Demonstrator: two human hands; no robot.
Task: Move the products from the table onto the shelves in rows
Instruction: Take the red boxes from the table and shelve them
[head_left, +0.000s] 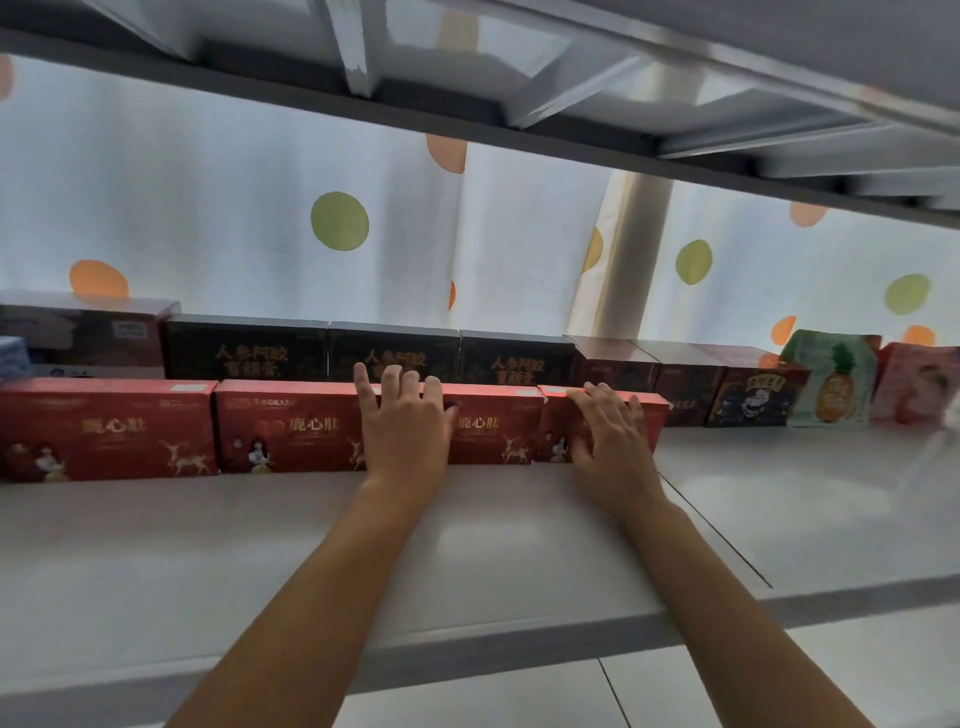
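Observation:
Four red boxes stand in a front row on the white shelf (519, 551): the first red box (104, 428), the second red box (288, 426), the third red box (491, 426) and the fourth red box (558, 415). My left hand (405, 423) lies flat against the fronts where the second and third boxes meet, fingertips at their top edge. My right hand (608, 439) presses flat on the front of the fourth box, fingers spread. That box stands slightly turned at the row's right end.
A back row holds black boxes (395, 353), dark red boxes (685, 384), a pineapple pack (831, 379) and a pink pack (919, 387). More boxes sit at far left (83, 338). The upper shelf (467, 104) hangs low overhead. A dotted curtain (208, 208) is behind.

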